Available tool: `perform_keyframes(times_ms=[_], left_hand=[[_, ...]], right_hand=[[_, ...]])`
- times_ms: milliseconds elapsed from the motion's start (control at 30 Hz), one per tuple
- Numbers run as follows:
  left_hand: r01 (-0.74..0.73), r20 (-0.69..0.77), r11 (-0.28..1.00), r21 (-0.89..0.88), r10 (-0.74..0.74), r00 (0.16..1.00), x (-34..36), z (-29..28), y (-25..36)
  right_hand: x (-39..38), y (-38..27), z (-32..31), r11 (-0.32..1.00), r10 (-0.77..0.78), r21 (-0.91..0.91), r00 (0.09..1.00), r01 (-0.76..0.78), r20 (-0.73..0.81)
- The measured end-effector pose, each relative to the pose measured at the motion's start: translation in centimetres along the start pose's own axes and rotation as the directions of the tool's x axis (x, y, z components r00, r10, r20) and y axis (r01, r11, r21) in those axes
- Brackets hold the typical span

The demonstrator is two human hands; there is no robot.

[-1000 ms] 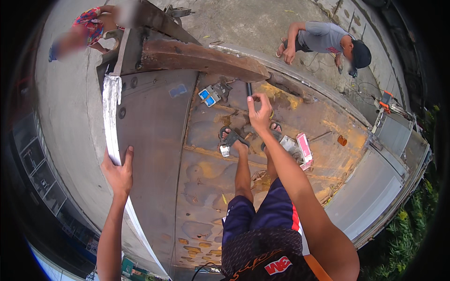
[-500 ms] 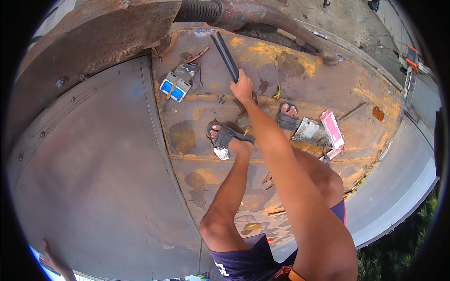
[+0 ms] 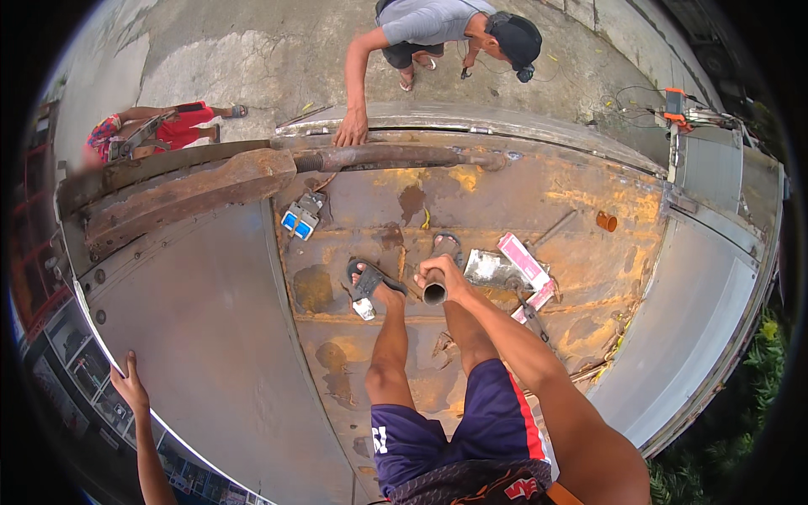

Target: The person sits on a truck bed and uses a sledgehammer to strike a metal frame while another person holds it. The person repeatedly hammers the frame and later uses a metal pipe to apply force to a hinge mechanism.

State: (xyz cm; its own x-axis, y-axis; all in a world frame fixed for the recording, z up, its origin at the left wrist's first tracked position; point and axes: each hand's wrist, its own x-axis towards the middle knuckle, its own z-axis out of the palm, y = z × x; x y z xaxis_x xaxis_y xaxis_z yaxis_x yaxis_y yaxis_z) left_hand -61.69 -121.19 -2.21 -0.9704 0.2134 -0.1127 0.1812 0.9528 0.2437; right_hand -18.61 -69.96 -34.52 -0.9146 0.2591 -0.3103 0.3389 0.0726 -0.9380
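Note:
My right hand [image 3: 443,279] is wrapped round a dark metal pipe [image 3: 434,294], its round open end facing up between my legs. At the far left, my left hand [image 3: 130,389] grips the upper edge of a tall grey metal side panel [image 3: 210,328]. I stand in dark sandals [image 3: 374,278] on a rusty metal floor [image 3: 370,210]. Near my right hand lie a worn grey-white flat piece [image 3: 492,268] and pink-and-white boxes [image 3: 523,261].
A rusty beam [image 3: 202,189] with a bent pipe-like end lies along the far edge. Beyond it a co-worker [image 3: 433,21] bends down, one hand on the edge; another person [image 3: 160,126] is at the far left. A blue-and-grey object [image 3: 300,220] and an orange cup-like piece [image 3: 606,221] lie on the floor.
My right hand has drawn the pipe back from the far edge toward my legs and turned it upright. My view has tilted up, bringing two people into sight and more of my left arm.

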Motion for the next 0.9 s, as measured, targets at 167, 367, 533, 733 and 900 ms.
perform_keyframes(times_ms=[167, 367, 533, 733, 900], left_hand=[[0.025, -0.041, 1.0, 0.016, -0.024, 0.999, 0.2, 0.6, -0.8], [0.055, -0.064, 0.995, 0.08, -0.05, 0.997, -0.5, 0.7, -3.0], [0.092, -0.007, 0.995, 0.022, -0.092, 0.996, -1.1, 0.5, -0.7], [0.263, 0.025, 0.965, 0.005, -0.263, 0.965, -1.4, 0.3, 2.0], [0.211, -0.05, 0.978, -0.006, -0.211, 0.976, -1.7, 0.4, 3.0]], right_hand=[[1.6, -5.0, -8.7, 0.997, 0.012, -0.07, 0.986, -0.024, -0.164], [6.4, -6.9, -17.7, 0.937, -0.071, -0.349, 0.989, 0.021, -0.13], [12.1, -7.4, -23.0, 0.9, -0.102, -0.434, 0.984, 0.027, -0.149], [20.1, -3.8, -24.3, 0.865, -0.233, -0.49, 0.95, 0.105, -0.207], [26.1, -2.3, -22.5, 0.961, -0.012, -0.277, 0.996, -0.013, -0.088]])
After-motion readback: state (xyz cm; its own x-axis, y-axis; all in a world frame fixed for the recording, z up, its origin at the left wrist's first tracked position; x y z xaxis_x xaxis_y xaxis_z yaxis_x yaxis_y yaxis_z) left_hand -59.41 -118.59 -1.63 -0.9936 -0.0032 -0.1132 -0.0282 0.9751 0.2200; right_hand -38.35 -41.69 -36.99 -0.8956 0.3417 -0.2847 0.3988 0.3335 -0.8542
